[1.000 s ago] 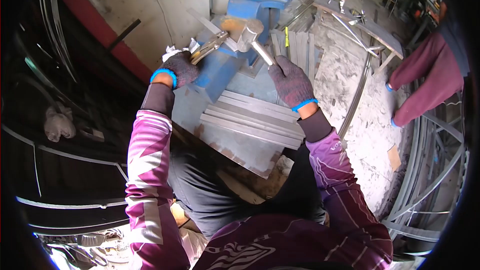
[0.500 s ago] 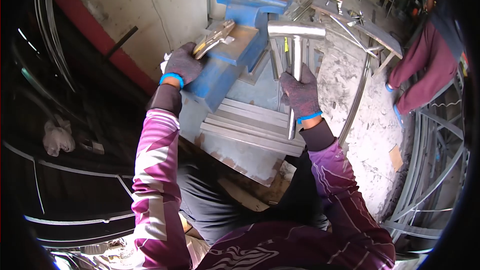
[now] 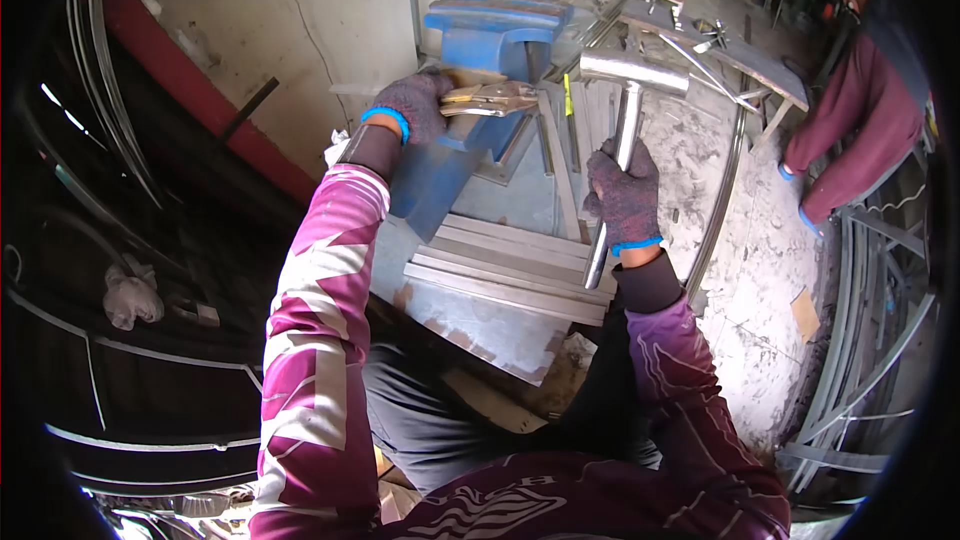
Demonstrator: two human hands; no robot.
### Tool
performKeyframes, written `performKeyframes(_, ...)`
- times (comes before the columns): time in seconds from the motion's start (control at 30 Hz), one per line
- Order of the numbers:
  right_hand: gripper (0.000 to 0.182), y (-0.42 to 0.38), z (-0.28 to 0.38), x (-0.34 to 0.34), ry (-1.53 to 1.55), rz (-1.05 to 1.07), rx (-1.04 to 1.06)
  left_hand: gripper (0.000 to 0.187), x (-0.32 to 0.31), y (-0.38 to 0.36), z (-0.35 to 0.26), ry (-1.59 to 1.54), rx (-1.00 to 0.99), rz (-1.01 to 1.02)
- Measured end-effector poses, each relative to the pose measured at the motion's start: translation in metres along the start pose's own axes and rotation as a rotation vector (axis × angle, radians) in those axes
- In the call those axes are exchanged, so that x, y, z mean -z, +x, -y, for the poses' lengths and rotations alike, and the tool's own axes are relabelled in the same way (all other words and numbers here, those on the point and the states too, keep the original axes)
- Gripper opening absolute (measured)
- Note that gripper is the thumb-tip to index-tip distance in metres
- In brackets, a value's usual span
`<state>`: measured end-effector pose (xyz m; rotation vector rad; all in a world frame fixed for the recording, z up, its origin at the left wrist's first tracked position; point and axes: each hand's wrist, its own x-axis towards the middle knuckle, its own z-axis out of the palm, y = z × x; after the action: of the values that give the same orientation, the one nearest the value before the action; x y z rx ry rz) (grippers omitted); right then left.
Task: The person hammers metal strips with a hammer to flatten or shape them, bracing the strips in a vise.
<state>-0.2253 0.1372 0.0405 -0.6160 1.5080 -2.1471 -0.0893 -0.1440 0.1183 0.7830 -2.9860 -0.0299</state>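
My left hand [image 3: 414, 105], in a dark knitted glove with a blue cuff, is closed around one end of a flat bundle of metal pieces [image 3: 490, 98]. The bundle lies level over the body of a blue vise [image 3: 497, 25]. In my right hand [image 3: 625, 192], gloved the same way, is the handle of a shiny metal hammer [image 3: 634, 74], its head upright at the top and its handle end pointing down. Several flat grey metal bars [image 3: 510, 265] lie below the vise on a metal-topped table [image 3: 480, 332].
A person in maroon trousers [image 3: 862, 125] stands at the right. Near them is a wooden bench [image 3: 735, 55] with tools. Metal frames and rods [image 3: 850, 370] line the right edge. Dark tubing and a plastic bag [image 3: 132, 295] are at the left.
My left hand has moved right with the metal bundle, which has turned from slanted to nearly level. My right hand and the hammer have shifted right and slightly down.
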Motion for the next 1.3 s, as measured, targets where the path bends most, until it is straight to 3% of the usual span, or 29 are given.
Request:
performKeyframes(0.23, 0.014, 0.005, -0.005, 0.004, -0.053, -0.042, 0.011, 0.037, -0.014, -0.018, -0.034, -0.054, -0.246, -0.188)
performKeyframes(0.57, 0.025, 0.003, -0.016, -0.002, -0.145, -0.004, -0.109, 0.039, -0.018, -0.043, -0.039, -0.210, -0.282, -0.236)
performKeyframes(0.63, 0.018, 0.000, -0.023, -0.012, -0.137, 0.067, -0.074, 0.041, -0.021, -0.038, -0.032, -0.382, -0.300, -0.311)
performKeyframes(0.7, 0.019, -0.005, -0.026, -0.024, -0.154, 0.078, -0.144, 0.040, -0.023, -0.035, -0.024, -0.439, -0.233, -0.262)
performKeyframes(0.8, 0.020, -0.008, -0.033, -0.042, -0.149, 0.176, -0.086, 0.040, -0.024, -0.023, -0.011, -0.555, -0.033, -0.195)
performKeyframes(0.97, 0.024, -0.003, -0.061, -0.069, -0.130, 0.219, 0.058, 0.043, -0.012, -0.026, -0.006, -0.770, 0.029, -0.137)
performKeyframes(1.07, 0.020, -0.001, -0.052, -0.088, -0.010, 0.134, -0.060, 0.040, -0.008, -0.038, 0.001, -0.664, 0.085, -0.176)
performKeyframes(1.3, 0.029, 0.029, -0.059, -0.099, -0.030, 0.108, -0.027, 0.038, 0.000, -0.082, 0.039, -0.405, 0.114, -0.297)
